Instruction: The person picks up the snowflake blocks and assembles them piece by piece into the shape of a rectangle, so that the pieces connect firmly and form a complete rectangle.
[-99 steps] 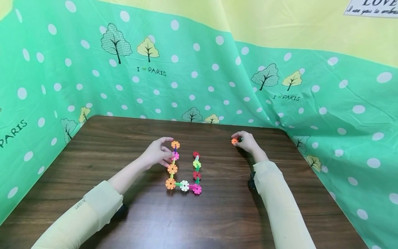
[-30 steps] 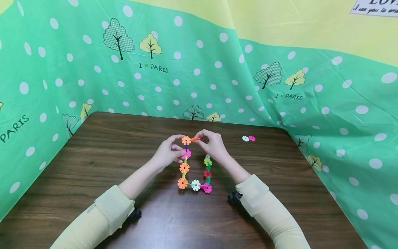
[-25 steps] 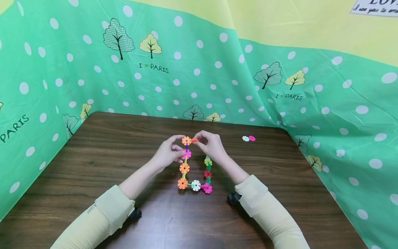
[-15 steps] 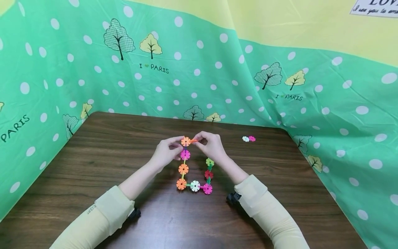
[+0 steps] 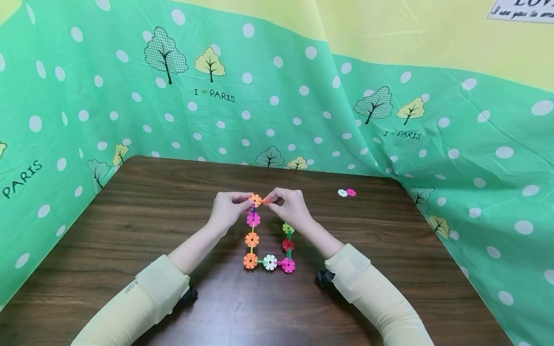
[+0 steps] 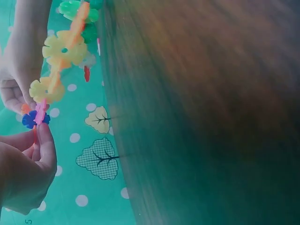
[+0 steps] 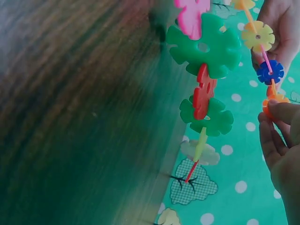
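Note:
A U-shaped chain of snowflake building discs [image 5: 252,239], slotted edge to edge in several colours, hangs between both hands. My left hand [image 5: 226,210] pinches the orange disc [image 5: 255,200] at the top of the chain's left side, just past the blue disc [image 7: 270,72]. My right hand [image 5: 291,205] pinches another orange disc [image 7: 275,102] between thumb and fingers. Seen edge-on from the head, that disc meets the left one; whether it is slotted in, I cannot tell. The chain's right side, with a yellow-green disc [image 5: 288,228], ends behind my right hand.
A white disc [image 5: 342,192] and a pink disc [image 5: 351,192] lie side by side on the brown wooden table [image 5: 389,250], toward its back right. A green dotted cloth [image 5: 294,105] hangs behind the table.
My right hand has brought an orange disc from the back right to the chain's top left, leaving the white and pink discs. My left hand has shifted its hold up to the top orange disc.

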`<state>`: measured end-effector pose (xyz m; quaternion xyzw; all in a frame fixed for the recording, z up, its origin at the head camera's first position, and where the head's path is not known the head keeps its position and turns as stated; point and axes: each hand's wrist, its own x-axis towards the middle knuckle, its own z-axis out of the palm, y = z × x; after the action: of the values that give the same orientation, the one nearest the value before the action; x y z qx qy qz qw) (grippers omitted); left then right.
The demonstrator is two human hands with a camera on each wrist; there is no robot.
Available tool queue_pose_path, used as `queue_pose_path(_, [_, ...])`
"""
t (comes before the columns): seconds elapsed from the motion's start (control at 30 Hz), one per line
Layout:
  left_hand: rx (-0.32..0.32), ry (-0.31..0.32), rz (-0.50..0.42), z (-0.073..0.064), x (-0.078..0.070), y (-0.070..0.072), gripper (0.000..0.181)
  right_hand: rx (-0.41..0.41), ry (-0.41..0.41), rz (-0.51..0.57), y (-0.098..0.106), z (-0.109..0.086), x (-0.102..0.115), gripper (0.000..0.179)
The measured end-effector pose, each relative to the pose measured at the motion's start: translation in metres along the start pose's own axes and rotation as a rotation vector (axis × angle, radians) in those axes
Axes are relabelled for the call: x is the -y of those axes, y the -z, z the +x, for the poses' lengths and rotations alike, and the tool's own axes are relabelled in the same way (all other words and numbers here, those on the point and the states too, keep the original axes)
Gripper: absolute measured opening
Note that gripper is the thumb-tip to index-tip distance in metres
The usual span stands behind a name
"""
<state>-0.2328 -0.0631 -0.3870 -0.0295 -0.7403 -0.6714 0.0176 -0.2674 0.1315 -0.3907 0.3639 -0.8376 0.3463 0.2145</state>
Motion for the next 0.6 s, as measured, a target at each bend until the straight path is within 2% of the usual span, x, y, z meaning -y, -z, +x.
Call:
queue_pose_path(0.2, [0.001, -0.033, -0.007, -0.0014, 0.0017, -0.0023, 0.023, 0.004, 0.075, -0.039, 0.0018, -0.002, 0.0019, 0.003])
queue_pose_path(0.37, [0.008, -0.089, 0.043, -0.0018, 0.0035, -0.003, 0.022, 0.007, 0.129, -0.043, 0.0007, -0.0036, 0.0021, 0.008])
queue_pose_path(0.6, [0.008, -0.055, 0.033, 0.0018, 0.0064, 0.0015, 0.022, 0.021, 0.161, -0.067, -0.0048, -0.0007, -0.0013, 0.004])
